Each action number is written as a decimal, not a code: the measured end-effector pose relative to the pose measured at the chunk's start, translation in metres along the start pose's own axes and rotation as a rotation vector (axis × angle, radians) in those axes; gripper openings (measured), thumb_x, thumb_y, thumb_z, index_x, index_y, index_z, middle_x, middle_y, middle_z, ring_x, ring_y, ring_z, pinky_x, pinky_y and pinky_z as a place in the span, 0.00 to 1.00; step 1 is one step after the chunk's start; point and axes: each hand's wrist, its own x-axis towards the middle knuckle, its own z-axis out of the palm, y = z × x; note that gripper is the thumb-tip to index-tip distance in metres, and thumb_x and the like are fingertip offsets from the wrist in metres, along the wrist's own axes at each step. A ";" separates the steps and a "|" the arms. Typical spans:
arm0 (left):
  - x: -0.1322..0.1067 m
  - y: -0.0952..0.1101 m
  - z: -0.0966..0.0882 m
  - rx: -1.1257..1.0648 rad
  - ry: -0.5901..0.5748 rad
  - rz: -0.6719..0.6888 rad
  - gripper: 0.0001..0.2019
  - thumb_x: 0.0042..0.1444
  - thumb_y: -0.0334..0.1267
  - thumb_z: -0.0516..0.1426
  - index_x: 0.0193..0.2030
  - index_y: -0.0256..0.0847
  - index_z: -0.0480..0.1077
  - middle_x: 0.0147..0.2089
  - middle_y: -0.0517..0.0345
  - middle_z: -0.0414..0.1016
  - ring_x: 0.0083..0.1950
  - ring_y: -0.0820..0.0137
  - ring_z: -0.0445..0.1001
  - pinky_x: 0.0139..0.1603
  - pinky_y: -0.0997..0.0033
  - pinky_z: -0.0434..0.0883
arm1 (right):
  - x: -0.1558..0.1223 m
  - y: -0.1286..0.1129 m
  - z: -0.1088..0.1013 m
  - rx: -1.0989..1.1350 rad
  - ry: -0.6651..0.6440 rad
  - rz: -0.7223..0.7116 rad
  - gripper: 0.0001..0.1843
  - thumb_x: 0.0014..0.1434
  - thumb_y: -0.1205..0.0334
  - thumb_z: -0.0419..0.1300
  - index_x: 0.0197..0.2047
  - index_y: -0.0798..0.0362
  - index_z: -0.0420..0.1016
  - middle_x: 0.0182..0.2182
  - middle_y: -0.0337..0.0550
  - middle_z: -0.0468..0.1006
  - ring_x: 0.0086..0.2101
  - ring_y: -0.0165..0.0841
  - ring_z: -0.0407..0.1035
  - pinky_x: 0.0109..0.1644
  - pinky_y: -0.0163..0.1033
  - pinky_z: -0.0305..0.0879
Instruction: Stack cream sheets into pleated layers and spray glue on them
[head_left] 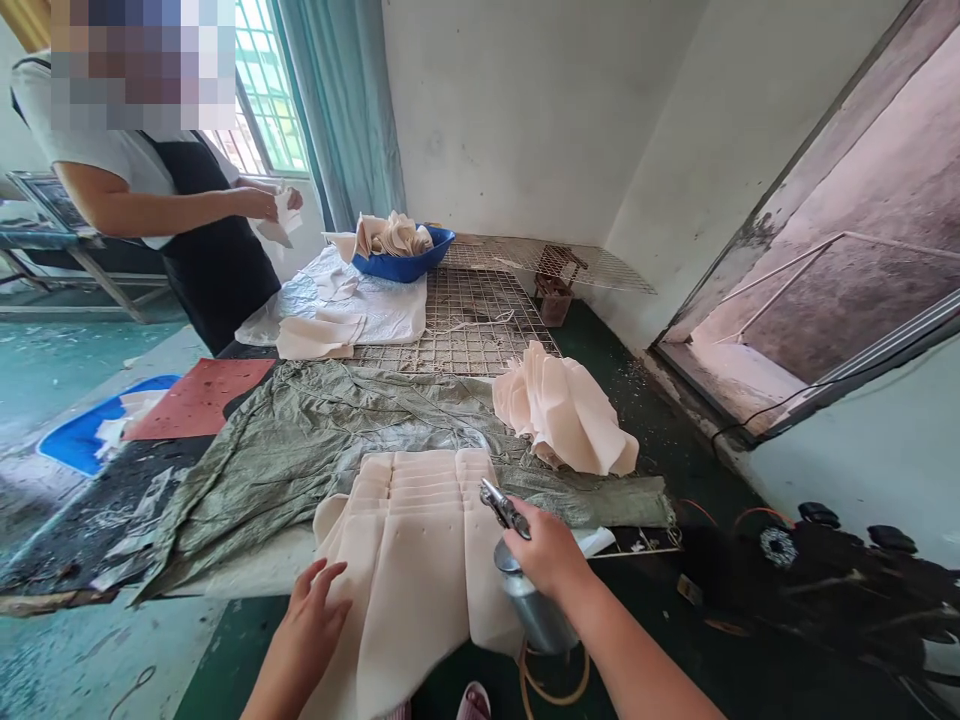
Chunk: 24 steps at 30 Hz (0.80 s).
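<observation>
My right hand (551,552) is closed round the grip of a metal spray gun (517,570) with a silver cup below it. Its nozzle points over a row of overlapping cream foam pieces (416,540) that hang over the near edge of the table. My left hand (315,612) rests with fingers spread on the left edge of those foam pieces. A loose heap of cream foam pieces (562,410) lies just beyond, to the right.
A green woven sheet (300,440) covers the near table over a wire mesh top (480,320). A blue basin (409,262) of foam pieces stands at the far end. Another person (187,210) at the left holds a white piece. A hose (551,690) loops below.
</observation>
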 end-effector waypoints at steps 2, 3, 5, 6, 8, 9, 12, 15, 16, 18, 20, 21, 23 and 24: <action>0.001 0.000 0.001 -0.004 0.007 0.009 0.18 0.51 0.37 0.46 0.47 0.42 0.67 0.57 0.46 0.63 0.56 0.60 0.68 0.58 0.59 0.64 | 0.000 0.006 -0.002 -0.032 0.014 0.045 0.25 0.53 0.66 0.50 0.55 0.51 0.69 0.43 0.48 0.78 0.45 0.43 0.71 0.47 0.42 0.63; 0.001 0.000 0.001 -0.007 0.007 0.010 0.18 0.51 0.36 0.46 0.47 0.41 0.67 0.57 0.45 0.63 0.56 0.60 0.68 0.58 0.59 0.64 | 0.000 0.010 -0.004 -0.042 0.016 0.064 0.25 0.53 0.66 0.50 0.55 0.51 0.69 0.43 0.48 0.78 0.45 0.43 0.71 0.47 0.42 0.63; 0.002 -0.001 0.002 -0.013 0.002 0.018 0.18 0.51 0.36 0.46 0.48 0.41 0.67 0.57 0.44 0.63 0.56 0.60 0.69 0.58 0.59 0.65 | -0.003 0.016 -0.005 -0.049 0.013 0.093 0.25 0.53 0.66 0.50 0.55 0.51 0.69 0.45 0.48 0.77 0.46 0.43 0.70 0.49 0.42 0.62; 0.002 -0.001 0.002 -0.016 0.000 0.027 0.18 0.51 0.36 0.46 0.48 0.41 0.67 0.58 0.44 0.62 0.56 0.60 0.69 0.57 0.59 0.65 | -0.004 0.018 -0.005 -0.046 0.011 0.099 0.25 0.53 0.66 0.51 0.55 0.52 0.69 0.46 0.49 0.77 0.47 0.43 0.69 0.50 0.42 0.62; 0.002 -0.001 0.003 -0.022 0.005 0.045 0.18 0.52 0.35 0.46 0.48 0.41 0.67 0.58 0.44 0.61 0.56 0.61 0.69 0.57 0.60 0.65 | -0.006 0.020 -0.004 -0.021 0.013 0.084 0.25 0.53 0.66 0.51 0.55 0.53 0.69 0.46 0.50 0.76 0.48 0.43 0.68 0.50 0.42 0.61; 0.003 -0.002 0.004 -0.024 0.013 0.047 0.17 0.52 0.35 0.46 0.48 0.42 0.67 0.58 0.45 0.61 0.56 0.61 0.69 0.57 0.60 0.65 | -0.006 0.019 -0.004 0.000 0.019 0.068 0.25 0.52 0.66 0.51 0.54 0.53 0.70 0.45 0.49 0.77 0.47 0.43 0.69 0.49 0.41 0.61; 0.005 -0.003 0.006 -0.035 0.038 0.025 0.17 0.51 0.34 0.47 0.47 0.43 0.67 0.57 0.47 0.63 0.54 0.62 0.70 0.56 0.60 0.66 | -0.001 0.014 -0.002 0.061 0.052 0.039 0.21 0.52 0.67 0.51 0.49 0.50 0.74 0.37 0.45 0.80 0.41 0.40 0.72 0.42 0.38 0.63; 0.007 -0.002 0.006 -0.050 0.058 -0.006 0.17 0.50 0.34 0.48 0.46 0.43 0.68 0.56 0.48 0.64 0.52 0.61 0.71 0.52 0.60 0.70 | 0.009 0.007 -0.004 0.042 0.105 0.100 0.20 0.53 0.67 0.51 0.49 0.51 0.73 0.35 0.45 0.80 0.38 0.39 0.72 0.39 0.36 0.62; 0.007 -0.001 0.006 -0.056 0.070 -0.013 0.17 0.50 0.34 0.48 0.46 0.43 0.68 0.56 0.48 0.64 0.52 0.61 0.71 0.51 0.61 0.70 | 0.011 0.005 -0.006 0.019 0.115 0.125 0.21 0.54 0.67 0.50 0.50 0.52 0.73 0.36 0.45 0.80 0.39 0.39 0.72 0.39 0.36 0.62; 0.008 0.001 0.006 -0.063 0.098 -0.023 0.16 0.49 0.33 0.49 0.45 0.43 0.69 0.55 0.49 0.65 0.53 0.61 0.71 0.51 0.62 0.70 | 0.012 0.004 -0.008 -0.039 0.108 0.151 0.22 0.55 0.67 0.50 0.53 0.52 0.70 0.39 0.47 0.79 0.41 0.39 0.72 0.41 0.37 0.62; 0.008 0.004 0.005 -0.069 0.116 -0.023 0.16 0.48 0.32 0.50 0.45 0.43 0.69 0.54 0.50 0.66 0.54 0.62 0.70 0.53 0.63 0.69 | 0.006 0.005 -0.010 -0.091 0.072 0.141 0.23 0.55 0.66 0.50 0.54 0.52 0.70 0.42 0.48 0.79 0.43 0.41 0.71 0.43 0.38 0.62; 0.007 0.005 0.005 -0.070 0.116 -0.024 0.16 0.48 0.31 0.50 0.45 0.43 0.69 0.54 0.50 0.66 0.54 0.63 0.70 0.54 0.63 0.68 | 0.002 0.006 -0.009 -0.106 0.051 0.126 0.24 0.54 0.66 0.51 0.54 0.51 0.69 0.43 0.48 0.78 0.44 0.42 0.71 0.44 0.39 0.63; 0.006 0.008 0.004 -0.076 0.101 -0.027 0.17 0.49 0.30 0.50 0.45 0.43 0.69 0.55 0.49 0.65 0.53 0.63 0.71 0.53 0.63 0.69 | -0.009 0.006 -0.006 -0.104 0.012 0.084 0.24 0.54 0.66 0.51 0.54 0.50 0.70 0.44 0.48 0.78 0.45 0.43 0.71 0.45 0.40 0.63; 0.005 0.009 0.004 -0.081 0.092 -0.029 0.17 0.49 0.30 0.50 0.46 0.42 0.69 0.56 0.48 0.64 0.52 0.62 0.71 0.52 0.62 0.69 | -0.014 0.005 -0.004 -0.090 -0.005 0.064 0.24 0.53 0.66 0.51 0.54 0.50 0.70 0.44 0.48 0.78 0.45 0.43 0.71 0.46 0.41 0.63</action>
